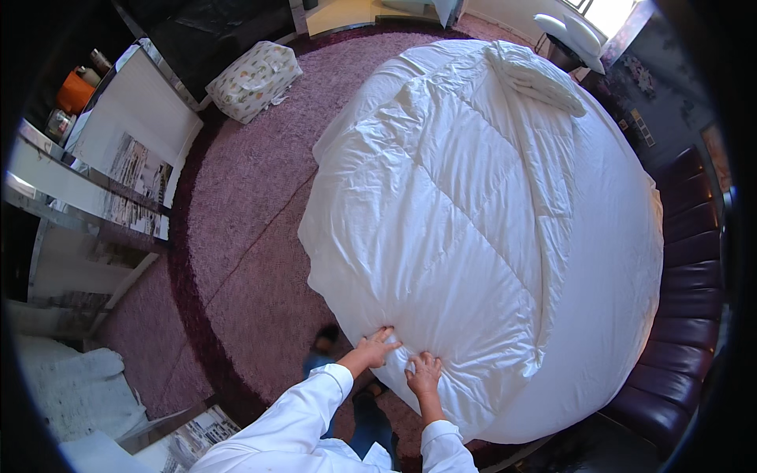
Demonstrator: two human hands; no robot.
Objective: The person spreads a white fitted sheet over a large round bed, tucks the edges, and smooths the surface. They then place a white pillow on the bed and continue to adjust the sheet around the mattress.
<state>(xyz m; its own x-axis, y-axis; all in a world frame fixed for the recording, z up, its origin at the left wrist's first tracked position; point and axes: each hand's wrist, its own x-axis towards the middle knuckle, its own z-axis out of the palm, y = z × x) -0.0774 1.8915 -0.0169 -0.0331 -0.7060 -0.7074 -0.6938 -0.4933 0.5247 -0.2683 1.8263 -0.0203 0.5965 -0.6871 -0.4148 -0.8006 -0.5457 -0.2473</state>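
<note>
A large white quilted duvet (465, 213) lies spread over the bed, its surface creased and its stitched lines running diagonally. At its near edge, my left hand (377, 349) pinches the fabric between thumb and fingers. A short way to the right, my right hand (426, 374) has its fingers curled into the same duvet, and wrinkles fan out from them. A folded-over part of the duvet (544, 79) is bunched at the far right. To the right of the duvet shows the smooth white bed sheet (603, 260).
A dark purple padded headboard (678, 331) bounds the bed on the right. A pink carpet (252, 205) with a dark border covers the floor at left. A patterned box-shaped bundle (254, 81) sits on it. White cabinets (130, 110) line the left side. White pillows (572, 39) are at far right.
</note>
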